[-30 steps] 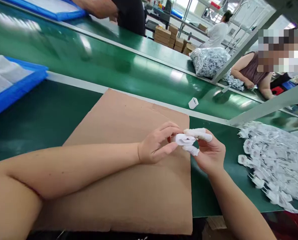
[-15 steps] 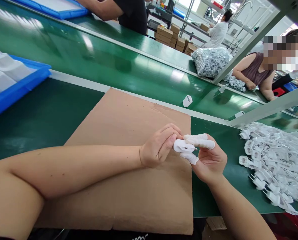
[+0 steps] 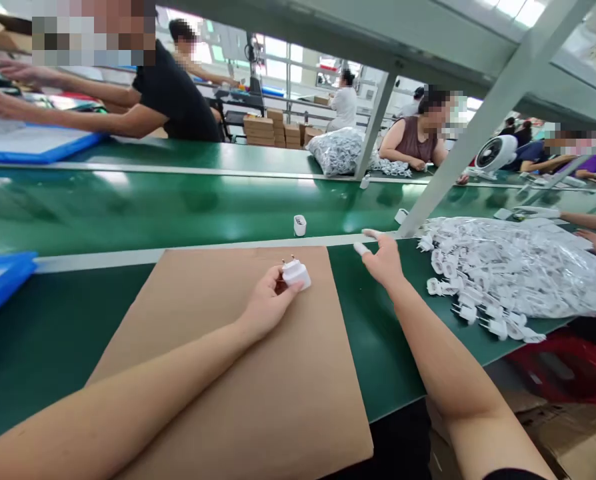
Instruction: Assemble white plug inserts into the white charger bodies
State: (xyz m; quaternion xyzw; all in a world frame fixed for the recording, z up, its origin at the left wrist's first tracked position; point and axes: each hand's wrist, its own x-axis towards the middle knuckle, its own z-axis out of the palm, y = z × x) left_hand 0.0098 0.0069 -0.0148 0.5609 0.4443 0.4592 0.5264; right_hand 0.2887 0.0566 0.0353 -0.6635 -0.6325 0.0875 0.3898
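Note:
My left hand [image 3: 271,300] is closed round a white plug charger [image 3: 297,275], whose two metal pins point up and away from me. It is held just over the brown cardboard sheet [image 3: 218,373]. My right hand [image 3: 382,259] reaches forward near the pale rail of the bench, thumb and index finger apart, with white covers on the fingertips. Nothing shows between those fingers. Beyond the rail, a white charger housing [image 3: 300,225] stands on the green conveyor belt [image 3: 218,207], left of my right hand. Another white piece [image 3: 401,215] lies by the metal post.
To the right, a heap of white plug parts [image 3: 508,267] lies partly under clear plastic. A blue tray [image 3: 8,283] is at the left edge. A slanted metal post [image 3: 448,160] rises beyond my right hand. Several people work across the belt, near a bag of white parts [image 3: 338,150].
My right hand has let go of the plug charger and moved forward towards the belt. The left hand keeps the charger, now with its pins upward. The view has swung up and right.

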